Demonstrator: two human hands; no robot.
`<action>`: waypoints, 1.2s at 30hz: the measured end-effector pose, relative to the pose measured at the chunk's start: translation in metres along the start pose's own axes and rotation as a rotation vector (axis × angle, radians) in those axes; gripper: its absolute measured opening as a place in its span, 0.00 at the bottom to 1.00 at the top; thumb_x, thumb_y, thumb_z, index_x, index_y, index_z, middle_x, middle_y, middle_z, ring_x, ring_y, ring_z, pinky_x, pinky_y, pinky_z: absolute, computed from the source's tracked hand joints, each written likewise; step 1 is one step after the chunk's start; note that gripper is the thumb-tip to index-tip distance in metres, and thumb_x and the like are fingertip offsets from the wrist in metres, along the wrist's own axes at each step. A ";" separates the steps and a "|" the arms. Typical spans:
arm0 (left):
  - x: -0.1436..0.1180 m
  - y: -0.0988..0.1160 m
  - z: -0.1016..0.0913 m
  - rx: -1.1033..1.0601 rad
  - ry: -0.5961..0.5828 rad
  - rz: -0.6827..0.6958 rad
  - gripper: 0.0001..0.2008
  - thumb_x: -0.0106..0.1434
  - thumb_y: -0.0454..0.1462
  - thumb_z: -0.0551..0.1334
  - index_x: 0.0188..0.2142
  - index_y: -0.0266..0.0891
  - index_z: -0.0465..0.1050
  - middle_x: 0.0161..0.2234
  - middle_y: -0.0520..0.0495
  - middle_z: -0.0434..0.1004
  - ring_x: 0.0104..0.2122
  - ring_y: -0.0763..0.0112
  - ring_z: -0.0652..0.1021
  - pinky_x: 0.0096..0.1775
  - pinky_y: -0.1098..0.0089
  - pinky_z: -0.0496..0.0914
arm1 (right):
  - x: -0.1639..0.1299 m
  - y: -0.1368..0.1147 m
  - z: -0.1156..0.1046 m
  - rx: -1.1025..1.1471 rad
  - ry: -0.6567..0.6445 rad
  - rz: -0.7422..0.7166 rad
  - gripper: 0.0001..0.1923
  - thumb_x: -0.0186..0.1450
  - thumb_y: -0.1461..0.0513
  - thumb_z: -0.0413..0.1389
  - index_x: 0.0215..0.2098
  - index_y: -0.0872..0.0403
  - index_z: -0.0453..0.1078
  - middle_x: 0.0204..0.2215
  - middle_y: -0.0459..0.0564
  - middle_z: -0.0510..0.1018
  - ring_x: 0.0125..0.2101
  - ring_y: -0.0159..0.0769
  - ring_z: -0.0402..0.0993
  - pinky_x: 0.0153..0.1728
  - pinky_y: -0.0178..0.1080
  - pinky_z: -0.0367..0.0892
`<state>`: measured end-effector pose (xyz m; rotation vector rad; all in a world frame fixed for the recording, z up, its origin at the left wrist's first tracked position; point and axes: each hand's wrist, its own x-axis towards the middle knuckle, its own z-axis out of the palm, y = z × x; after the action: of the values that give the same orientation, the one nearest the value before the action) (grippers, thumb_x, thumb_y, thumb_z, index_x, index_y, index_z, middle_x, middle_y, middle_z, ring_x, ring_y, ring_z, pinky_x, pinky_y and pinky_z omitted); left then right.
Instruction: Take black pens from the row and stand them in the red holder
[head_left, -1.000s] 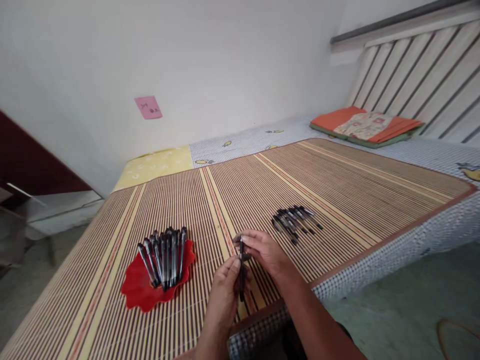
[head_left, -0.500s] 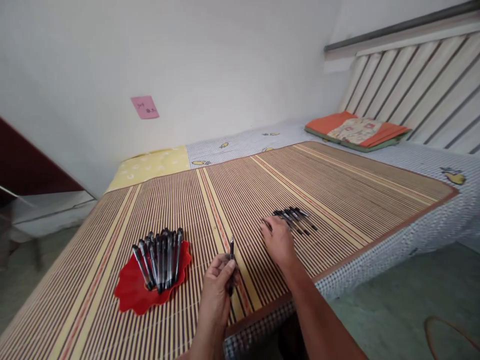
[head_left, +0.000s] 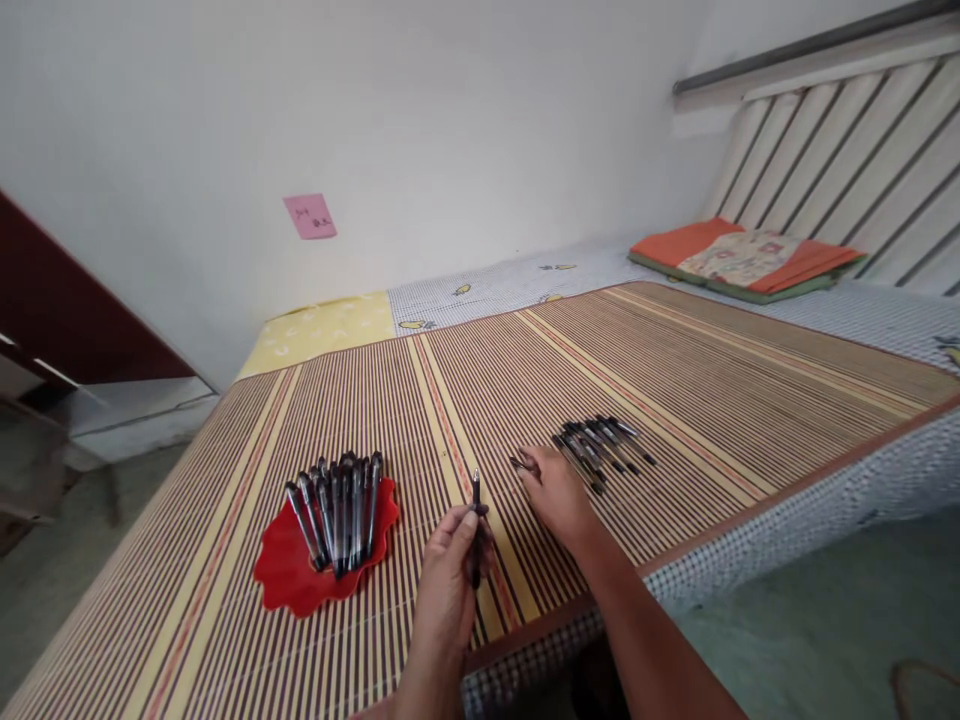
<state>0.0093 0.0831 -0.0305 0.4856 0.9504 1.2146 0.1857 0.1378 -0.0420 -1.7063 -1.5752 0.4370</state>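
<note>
My left hand (head_left: pixel 452 562) is closed around a black pen (head_left: pixel 476 488), held upright with its pale, pointed tip above the fingers. A small dark piece sticks out sideways beside the thumb; I cannot make out what it is. To the right, my right hand (head_left: pixel 553 492) pinches another dark pen (head_left: pixel 523 464), mostly hidden by the fingers, one end showing at the left. Just beyond that hand lies a loose group of black pens (head_left: pixel 604 440) on the striped mat. At the left, several capped clear pens (head_left: pixel 341 515) rest on a red scalloped dish (head_left: pixel 289 580).
The striped bamboo mat (head_left: pixel 360 400) covers most of the bed. A folded orange and green cloth (head_left: pixel 694 240) lies by the white slatted headboard (head_left: pixel 847 150). A pink note (head_left: pixel 310 217) is stuck on the wall. The bed's checked front edge (head_left: pixel 720 570) drops to the floor.
My right hand has drawn back a little from the loose pens with a pen in its fingers. The left hand still holds its pen upright. The whole view has shifted slightly.
</note>
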 end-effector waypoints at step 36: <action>-0.002 -0.006 0.000 0.220 -0.095 0.121 0.16 0.55 0.47 0.72 0.35 0.37 0.76 0.23 0.55 0.71 0.19 0.80 0.67 0.21 0.78 0.58 | -0.017 -0.031 0.005 1.045 -0.491 0.132 0.11 0.58 0.57 0.64 0.37 0.53 0.77 0.32 0.46 0.79 0.34 0.35 0.74 0.39 0.38 0.67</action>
<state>0.0129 0.0793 -0.0348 0.7781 0.9890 1.1899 0.1575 0.1220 -0.0269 -0.8968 -1.1579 1.5185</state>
